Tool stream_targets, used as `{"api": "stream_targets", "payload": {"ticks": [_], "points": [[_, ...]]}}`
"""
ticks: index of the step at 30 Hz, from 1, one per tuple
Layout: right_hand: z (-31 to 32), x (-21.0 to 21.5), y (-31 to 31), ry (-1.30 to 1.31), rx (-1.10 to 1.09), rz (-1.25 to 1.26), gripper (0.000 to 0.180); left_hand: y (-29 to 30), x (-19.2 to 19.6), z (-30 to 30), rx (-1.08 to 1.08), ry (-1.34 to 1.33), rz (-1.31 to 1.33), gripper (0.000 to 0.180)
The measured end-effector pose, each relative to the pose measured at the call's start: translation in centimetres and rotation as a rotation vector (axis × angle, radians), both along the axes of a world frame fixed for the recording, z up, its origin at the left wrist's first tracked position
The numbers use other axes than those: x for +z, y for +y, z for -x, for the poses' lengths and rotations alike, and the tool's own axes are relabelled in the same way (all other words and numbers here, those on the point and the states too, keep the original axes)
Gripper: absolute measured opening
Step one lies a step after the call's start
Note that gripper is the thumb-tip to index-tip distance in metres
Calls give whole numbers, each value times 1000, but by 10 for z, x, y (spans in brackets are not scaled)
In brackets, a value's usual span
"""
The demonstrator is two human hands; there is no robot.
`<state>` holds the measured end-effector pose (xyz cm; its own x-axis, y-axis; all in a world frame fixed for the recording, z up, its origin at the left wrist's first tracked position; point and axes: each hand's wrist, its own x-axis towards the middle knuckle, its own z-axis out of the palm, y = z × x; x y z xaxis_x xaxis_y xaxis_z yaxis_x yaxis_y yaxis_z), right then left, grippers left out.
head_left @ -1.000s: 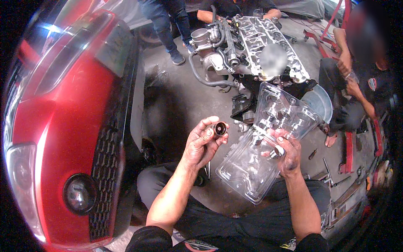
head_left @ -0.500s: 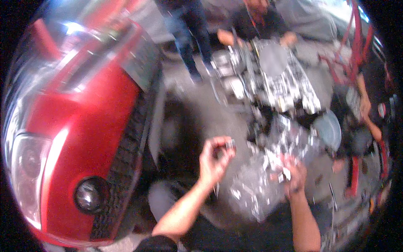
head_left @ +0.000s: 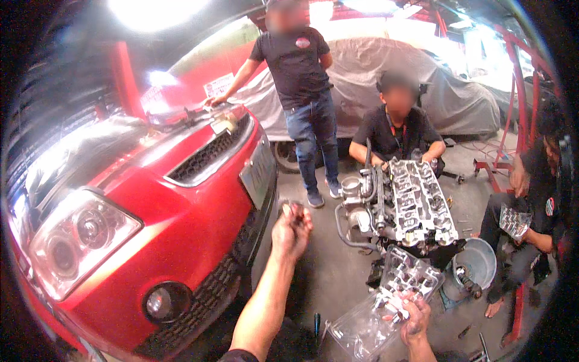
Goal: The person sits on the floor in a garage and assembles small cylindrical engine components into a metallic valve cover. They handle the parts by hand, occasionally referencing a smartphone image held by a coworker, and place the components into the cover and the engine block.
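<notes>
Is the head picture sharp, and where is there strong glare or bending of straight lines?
Head view: mostly sharp; lamp glare whitens the top left; shiny highlights on the red car; red posts bend near the rim; left hand and clear plastic tray show clearly.

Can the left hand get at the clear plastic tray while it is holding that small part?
Probably not easily: the left hand is raised with a small part in its fingers, apart from the clear plastic tray, which the right hand holds.
</notes>
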<state>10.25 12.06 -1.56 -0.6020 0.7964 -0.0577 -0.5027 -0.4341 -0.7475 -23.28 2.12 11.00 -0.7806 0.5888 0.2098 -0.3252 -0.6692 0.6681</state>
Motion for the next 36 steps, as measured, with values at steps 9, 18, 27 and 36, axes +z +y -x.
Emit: {"api": "stream_targets", "payload": {"ticks": [9,18,27,36], "points": [[5,4,-6,-115,-45,-21,24,-9,-20,39,-37,83,-220,25],[24,-29,10,-138,-60,-116,28,-33,-44,58,-122,58,-204,37],[20,-7,-4,-55,-32,3,29,-23,-54,67,-244,28,-180,36],[9,-10,-7,-111,-67,-67,31,-7,-61,50,-148,68,-211,39]]}}
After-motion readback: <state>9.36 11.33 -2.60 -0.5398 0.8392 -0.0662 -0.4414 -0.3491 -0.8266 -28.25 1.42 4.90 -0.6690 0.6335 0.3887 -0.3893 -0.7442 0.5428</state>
